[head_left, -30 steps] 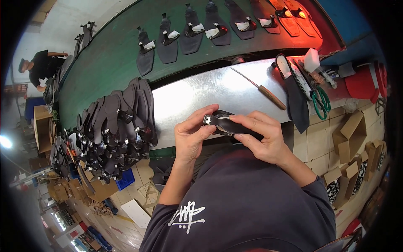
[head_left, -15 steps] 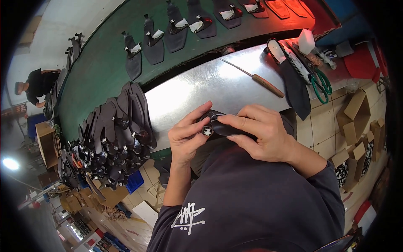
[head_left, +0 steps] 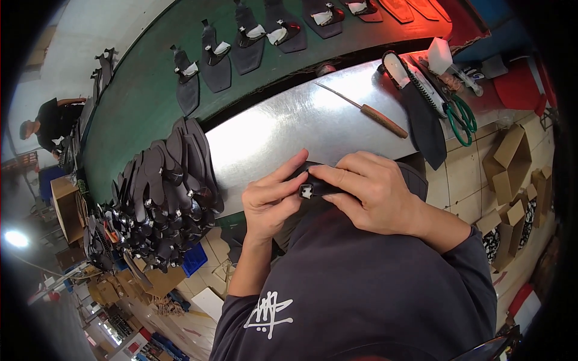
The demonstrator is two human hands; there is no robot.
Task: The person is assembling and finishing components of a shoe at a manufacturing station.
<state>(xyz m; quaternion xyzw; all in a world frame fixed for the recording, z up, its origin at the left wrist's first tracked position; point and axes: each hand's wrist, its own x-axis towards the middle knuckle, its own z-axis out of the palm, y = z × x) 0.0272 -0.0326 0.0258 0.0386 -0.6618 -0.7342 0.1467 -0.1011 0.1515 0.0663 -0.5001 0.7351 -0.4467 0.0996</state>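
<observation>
Both my hands hold a black sandal piece (head_left: 323,187) above the near edge of the metal-topped bench. My left hand (head_left: 265,201) grips its end, where a small white patch shows in a dark opening, with the index finger raised along it. The thumb and forefinger of my right hand (head_left: 376,195) pinch the strap close to my left fingertips. The dark sole end comes out behind my right hand. My fingers cover much of the piece. On the metal top beyond lies an awl (head_left: 385,122) with a wooden handle, its thin point toward the far left.
Dark sandal pieces (head_left: 162,180) are heaped at the left. A row of similar pieces (head_left: 215,66) lies on the green bench (head_left: 138,90). Green-handled scissors (head_left: 462,123) and a white block (head_left: 439,55) are at the right. Cardboard boxes (head_left: 506,156) stand on the floor; another person (head_left: 51,123) is far left.
The held piece has turned a little, and its end with the white patch has shifted slightly right and faces me more. My right fingertips have moved slightly left along the strap.
</observation>
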